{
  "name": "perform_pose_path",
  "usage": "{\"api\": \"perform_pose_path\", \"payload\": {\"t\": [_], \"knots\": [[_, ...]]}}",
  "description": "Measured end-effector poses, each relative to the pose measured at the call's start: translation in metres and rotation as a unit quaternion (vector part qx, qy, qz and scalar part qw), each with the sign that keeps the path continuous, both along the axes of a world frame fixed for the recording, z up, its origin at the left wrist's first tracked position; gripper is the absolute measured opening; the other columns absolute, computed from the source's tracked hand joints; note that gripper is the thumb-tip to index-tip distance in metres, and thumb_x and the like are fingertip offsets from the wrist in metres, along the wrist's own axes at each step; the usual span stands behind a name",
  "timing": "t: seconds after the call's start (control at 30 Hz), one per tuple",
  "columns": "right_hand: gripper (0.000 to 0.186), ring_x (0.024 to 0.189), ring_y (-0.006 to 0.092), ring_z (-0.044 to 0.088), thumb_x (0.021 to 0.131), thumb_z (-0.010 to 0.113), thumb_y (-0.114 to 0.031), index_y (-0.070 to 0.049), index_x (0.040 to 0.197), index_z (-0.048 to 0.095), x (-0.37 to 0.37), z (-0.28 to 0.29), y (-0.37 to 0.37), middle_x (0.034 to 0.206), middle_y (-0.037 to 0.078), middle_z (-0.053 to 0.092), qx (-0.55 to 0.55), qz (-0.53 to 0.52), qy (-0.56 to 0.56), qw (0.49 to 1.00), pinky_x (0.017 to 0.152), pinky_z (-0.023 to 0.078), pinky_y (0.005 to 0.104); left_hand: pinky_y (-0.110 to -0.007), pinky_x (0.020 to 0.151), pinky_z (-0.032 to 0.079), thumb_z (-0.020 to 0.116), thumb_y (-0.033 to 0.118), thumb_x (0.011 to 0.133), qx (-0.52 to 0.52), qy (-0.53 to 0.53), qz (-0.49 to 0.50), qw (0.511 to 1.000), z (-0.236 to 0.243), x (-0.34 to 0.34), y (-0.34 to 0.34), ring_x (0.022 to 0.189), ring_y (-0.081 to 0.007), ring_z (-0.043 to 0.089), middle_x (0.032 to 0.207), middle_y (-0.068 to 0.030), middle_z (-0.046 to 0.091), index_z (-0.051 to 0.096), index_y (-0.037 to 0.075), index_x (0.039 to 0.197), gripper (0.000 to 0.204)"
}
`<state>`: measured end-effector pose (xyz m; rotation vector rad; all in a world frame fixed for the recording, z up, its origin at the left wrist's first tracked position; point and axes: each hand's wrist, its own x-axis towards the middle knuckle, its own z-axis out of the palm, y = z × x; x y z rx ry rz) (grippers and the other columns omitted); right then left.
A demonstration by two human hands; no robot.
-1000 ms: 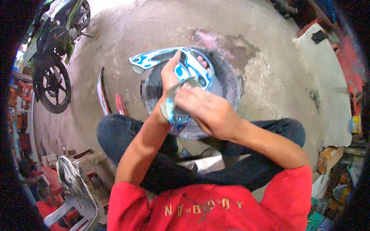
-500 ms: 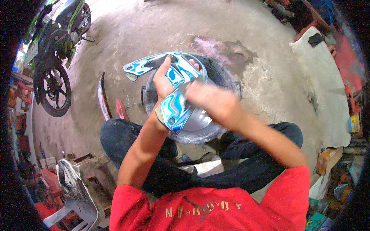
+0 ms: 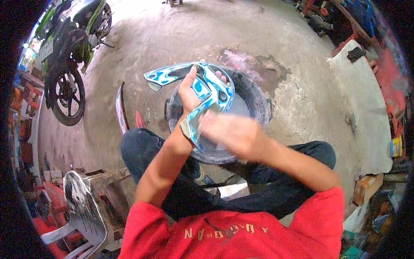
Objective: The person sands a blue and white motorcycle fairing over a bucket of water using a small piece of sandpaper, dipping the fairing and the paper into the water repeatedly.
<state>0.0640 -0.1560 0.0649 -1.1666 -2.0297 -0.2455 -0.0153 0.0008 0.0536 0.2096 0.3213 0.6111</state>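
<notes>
My left hand grips a curved, glossy panel with a blue, white and silver swirled pattern, its thumb over the front and fingertips round the far side. My right hand is motion-blurred, fingers bent and pressed on the panel's lower arm, holding what looks like a thin grey-green sheet, hard to make out. Beneath both hands is a dark-rimmed round tub with grey liquid or bottom, between my bent legs. A long curved dark panel and a red piece lie left of the tub.
A black and green motorbike stands at upper left. A scuffed pale plastic chair is at lower left. Along the right are a white slab, red items, a wooden block and clutter. The concrete floor has pink stains.
My right hand has moved about over the panel's lower arm, ending slightly lower. The panel has shifted and turned a little; my left hand still grips it.
</notes>
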Motion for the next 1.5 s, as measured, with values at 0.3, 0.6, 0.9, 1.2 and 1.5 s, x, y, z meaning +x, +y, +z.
{"api": "perform_pose_path", "payload": {"t": [0.3, 0.6, 0.9, 1.2, 1.5], "knots": [[0.040, 0.115, 0.0292, 0.069, 0.086, 0.063, -0.008, -0.001, 0.125, 0.068, -0.003, -0.004, -0.002, 0.123, 0.014, 0.072, 0.011, 0.009, -0.011, 1.000, 0.099, 0.056, 0.0395, -0.048, 0.082, 0.053, 0.053, 0.039, 0.099, -0.010, -0.011, 0.007, 1.000, -0.008, 0.004, 0.005, 0.088, -0.0299, 0.064, 0.096, -0.0150, 0.067, 0.063, 0.015, 0.113, 0.029], [0.038, 0.108, 0.0260, 0.072, 0.084, 0.066, -0.011, -0.007, 0.122, 0.069, -0.001, -0.017, -0.001, 0.119, 0.012, 0.072, 0.034, 0.013, 0.008, 0.999, 0.091, 0.059, 0.0371, -0.051, 0.089, 0.052, 0.053, 0.037, 0.100, 0.033, -0.003, 0.023, 0.999, -0.018, 0.002, 0.008, 0.093, -0.0351, 0.064, 0.101, -0.0222, 0.064, 0.057, 0.007, 0.124, 0.038], [0.038, 0.112, 0.0304, 0.071, 0.084, 0.067, -0.009, -0.003, 0.122, 0.070, 0.001, -0.015, -0.002, 0.122, 0.017, 0.071, -0.003, 0.035, 0.020, 0.999, 0.096, 0.057, 0.0396, -0.049, 0.085, 0.054, 0.054, 0.039, 0.099, -0.014, 0.011, 0.009, 1.000, -0.009, 0.004, 0.003, 0.090, -0.0329, 0.064, 0.097, -0.0181, 0.066, 0.061, 0.007, 0.115, 0.036], [0.033, 0.101, 0.0280, 0.074, 0.085, 0.065, -0.012, -0.007, 0.117, 0.068, 0.017, -0.021, 0.010, 0.114, 0.014, 0.073, 0.034, -0.009, -0.005, 0.999, 0.084, 0.060, 0.0386, -0.049, 0.089, 0.053, 0.057, 0.035, 0.098, -0.013, 0.000, -0.001, 1.000, -0.003, 0.008, -0.003, 0.095, -0.0322, 0.064, 0.101, -0.0169, 0.065, 0.061, 0.008, 0.119, 0.034], [0.034, 0.102, 0.0272, 0.073, 0.098, 0.063, -0.022, -0.012, 0.130, 0.068, 0.067, -0.026, 0.033, 0.117, 0.016, 0.074, -0.138, -0.087, 0.138, 0.977, 0.090, 0.056, 0.0338, -0.047, 0.076, 0.056, 0.052, 0.039, 0.100, 0.081, 0.036, 0.057, 0.994, -0.023, 0.006, 0.021, 0.080, -0.0305, 0.066, 0.089, -0.0151, 0.067, 0.063, 0.011, 0.106, 0.031]]}}
